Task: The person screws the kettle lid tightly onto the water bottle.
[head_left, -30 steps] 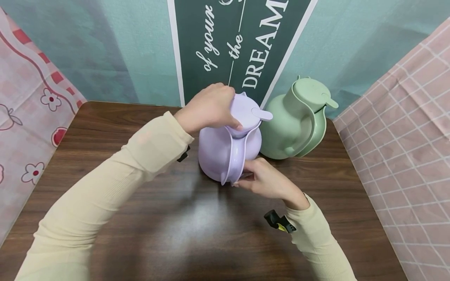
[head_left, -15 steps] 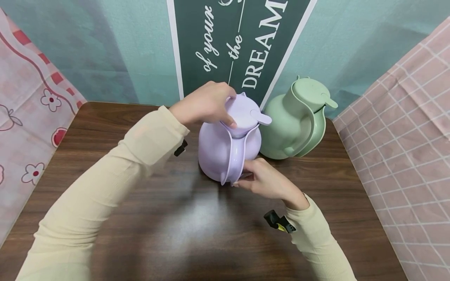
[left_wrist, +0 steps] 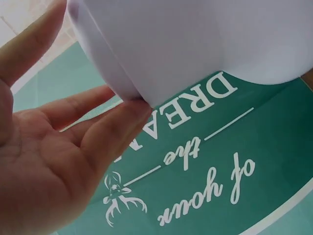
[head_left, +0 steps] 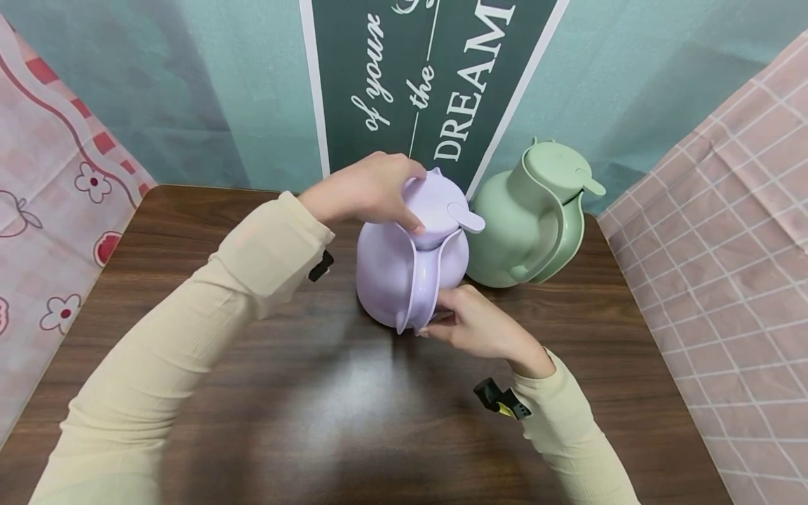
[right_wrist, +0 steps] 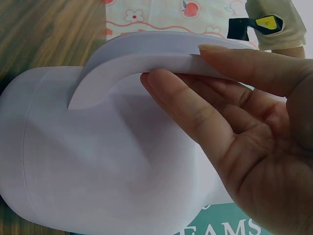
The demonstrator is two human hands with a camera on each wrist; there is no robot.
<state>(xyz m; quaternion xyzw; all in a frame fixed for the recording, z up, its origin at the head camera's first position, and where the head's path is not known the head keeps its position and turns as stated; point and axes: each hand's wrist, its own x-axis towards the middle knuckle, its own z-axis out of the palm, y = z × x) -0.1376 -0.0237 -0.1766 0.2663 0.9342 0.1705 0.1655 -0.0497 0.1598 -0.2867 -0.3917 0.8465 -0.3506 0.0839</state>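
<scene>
A lilac thermos jug [head_left: 384, 273] stands upright on the brown wooden table [head_left: 353, 421]. Its round lid [head_left: 438, 200] has a tab [head_left: 467, 217] pointing to the right and toward me. My left hand [head_left: 372, 188] grips the lid's left side, thumb on the near edge and fingers behind. In the left wrist view, its fingertips [left_wrist: 132, 110] touch the rim. My right hand [head_left: 476, 324] holds the lower part of the jug's handle [head_left: 424, 280]. The right wrist view shows its fingers under the handle [right_wrist: 122, 61] and the thumb along the outer side.
A green thermos jug [head_left: 505, 235] of the same shape stands close behind on the right. A dark green lettered panel [head_left: 353, 70] on the teal backdrop rises behind both. Pink patterned cloth [head_left: 69, 210] borders the left side, pink checked cloth [head_left: 726, 280] the right.
The lid has turned slightly, its tab shifting toward me and a little left. My left hand has moved slightly left with it. My right hand and the jug's body have stayed put.
</scene>
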